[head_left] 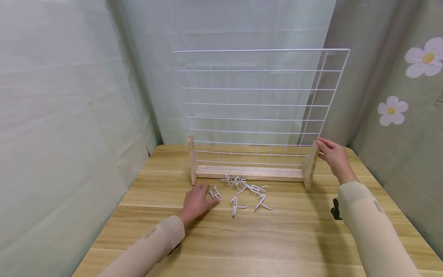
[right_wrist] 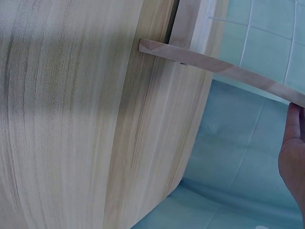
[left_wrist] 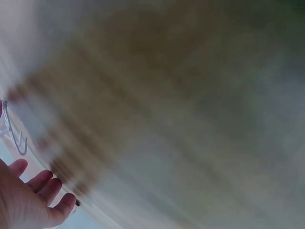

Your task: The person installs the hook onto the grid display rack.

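Note:
A white wire grid panel stands upright in a wooden stand on the table. At the top of the stand's right side piece, my right hand pinches the wood beside the grid's edge. The right wrist view shows those fingers at the end of the wooden piece. My left hand rests low over the table, fingers relaxed around a white wire hook. In the left wrist view, that hook appears apart from the spread fingers. Several more white hooks lie in front of the stand.
The wooden table runs under everything. Pale cloth curtains hang on the left and behind; the right one carries printed flowers. Two single hooks, one upright-looking hook and one angled hook, lie nearer me.

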`<act>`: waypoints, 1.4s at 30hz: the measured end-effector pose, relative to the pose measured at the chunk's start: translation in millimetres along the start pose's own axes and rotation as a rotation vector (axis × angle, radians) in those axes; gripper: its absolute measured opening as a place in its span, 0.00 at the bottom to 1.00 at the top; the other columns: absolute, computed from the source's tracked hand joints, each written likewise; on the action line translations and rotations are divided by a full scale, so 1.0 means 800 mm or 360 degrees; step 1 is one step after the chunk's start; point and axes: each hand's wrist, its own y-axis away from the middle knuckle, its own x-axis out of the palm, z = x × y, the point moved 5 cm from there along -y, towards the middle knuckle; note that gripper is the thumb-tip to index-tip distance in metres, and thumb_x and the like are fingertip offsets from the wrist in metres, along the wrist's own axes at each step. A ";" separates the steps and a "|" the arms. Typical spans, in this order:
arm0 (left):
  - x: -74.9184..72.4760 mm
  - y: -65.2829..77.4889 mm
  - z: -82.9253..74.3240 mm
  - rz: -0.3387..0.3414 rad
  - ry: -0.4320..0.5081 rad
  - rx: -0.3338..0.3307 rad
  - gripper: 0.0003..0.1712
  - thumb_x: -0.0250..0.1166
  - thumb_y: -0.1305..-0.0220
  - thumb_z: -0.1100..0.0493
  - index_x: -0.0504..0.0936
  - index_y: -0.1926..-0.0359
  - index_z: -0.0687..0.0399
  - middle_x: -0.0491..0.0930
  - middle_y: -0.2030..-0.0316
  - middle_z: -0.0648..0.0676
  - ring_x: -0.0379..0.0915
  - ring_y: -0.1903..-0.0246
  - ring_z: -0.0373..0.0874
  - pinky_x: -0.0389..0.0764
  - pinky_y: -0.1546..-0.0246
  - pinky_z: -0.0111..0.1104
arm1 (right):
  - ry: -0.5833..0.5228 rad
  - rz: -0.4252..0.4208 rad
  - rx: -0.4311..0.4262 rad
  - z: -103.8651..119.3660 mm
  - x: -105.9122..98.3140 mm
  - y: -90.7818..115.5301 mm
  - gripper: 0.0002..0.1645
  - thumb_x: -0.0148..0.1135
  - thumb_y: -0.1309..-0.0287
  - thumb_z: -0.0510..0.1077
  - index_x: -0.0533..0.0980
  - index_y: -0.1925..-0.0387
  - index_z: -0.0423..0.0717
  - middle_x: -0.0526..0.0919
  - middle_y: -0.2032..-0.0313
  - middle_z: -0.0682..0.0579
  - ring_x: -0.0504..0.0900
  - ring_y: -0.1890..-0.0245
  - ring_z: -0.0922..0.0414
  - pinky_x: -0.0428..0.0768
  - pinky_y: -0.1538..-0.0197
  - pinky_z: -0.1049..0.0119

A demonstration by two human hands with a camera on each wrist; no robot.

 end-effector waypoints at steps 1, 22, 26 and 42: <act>0.001 0.001 0.000 0.0004 -0.0017 0.0000 0.42 0.72 0.45 0.38 0.75 0.39 0.63 0.75 0.44 0.65 0.71 0.43 0.60 0.69 0.44 0.57 | 0.0002 -0.0004 0.0003 0.000 0.000 0.000 0.39 0.48 0.28 0.58 0.60 0.28 0.37 0.60 0.28 0.36 0.61 0.30 0.41 0.66 0.34 0.50; -0.006 -0.007 0.022 0.0035 -0.0028 -0.0104 0.44 0.70 0.43 0.36 0.73 0.37 0.63 0.74 0.41 0.67 0.68 0.41 0.64 0.65 0.41 0.59 | -0.0017 -0.0020 0.0001 0.001 -0.002 0.000 0.38 0.49 0.28 0.57 0.61 0.28 0.36 0.62 0.29 0.37 0.64 0.32 0.44 0.69 0.36 0.53; 0.001 -0.010 0.012 0.0071 -0.0058 -0.0126 0.45 0.67 0.43 0.33 0.73 0.37 0.62 0.74 0.42 0.66 0.69 0.42 0.62 0.65 0.41 0.58 | -0.0018 -0.0023 0.0012 0.000 -0.002 0.000 0.38 0.49 0.28 0.57 0.61 0.28 0.37 0.61 0.29 0.37 0.64 0.31 0.44 0.68 0.36 0.53; 0.000 -0.009 0.015 0.0008 -0.0125 -0.0093 0.39 0.69 0.41 0.40 0.75 0.39 0.63 0.77 0.45 0.64 0.72 0.45 0.61 0.69 0.47 0.56 | 0.0021 0.0005 -0.0018 -0.001 -0.001 0.000 0.39 0.48 0.28 0.59 0.61 0.27 0.39 0.62 0.29 0.38 0.65 0.32 0.46 0.70 0.37 0.56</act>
